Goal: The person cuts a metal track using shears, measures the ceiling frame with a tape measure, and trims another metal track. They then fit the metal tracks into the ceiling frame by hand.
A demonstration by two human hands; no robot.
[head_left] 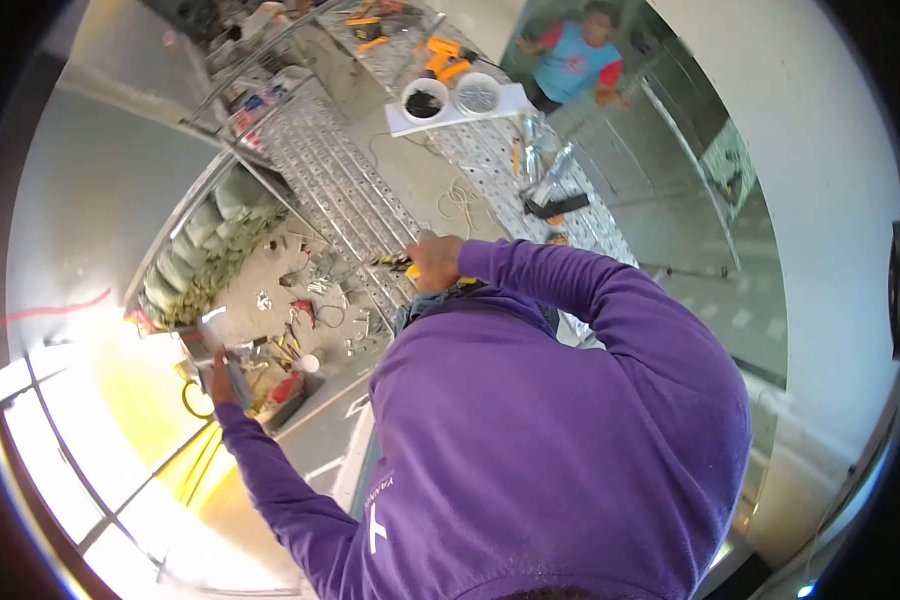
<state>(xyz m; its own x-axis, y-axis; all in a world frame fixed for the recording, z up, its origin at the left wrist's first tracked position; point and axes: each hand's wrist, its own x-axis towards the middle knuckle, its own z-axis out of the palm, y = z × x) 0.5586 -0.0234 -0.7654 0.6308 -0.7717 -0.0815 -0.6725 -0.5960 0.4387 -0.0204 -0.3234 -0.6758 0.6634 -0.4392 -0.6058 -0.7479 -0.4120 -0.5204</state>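
Observation:
My right hand [436, 262] is closed around a small hand tool with yellow and black parts [398, 264], held in front of my waist. Its dark end points left over the perforated metal planks; my fingers hide most of the handle. Far to the left, my left hand [219, 380] reaches out with its fingers stretched, against a grey flat edge [237, 382]. Close by that hand are a roll of yellow-black tape [197, 400] and an open tool tray [288, 408] with a red item in it.
Perforated metal planks [330, 165] run below me. On another plank stand two white buckets [478, 94] and an orange drill [444, 58]. Loose tools and a white cup [310, 363] lie on the floor near stacked green sacks [205, 225]. A person [572, 65] stands lower down.

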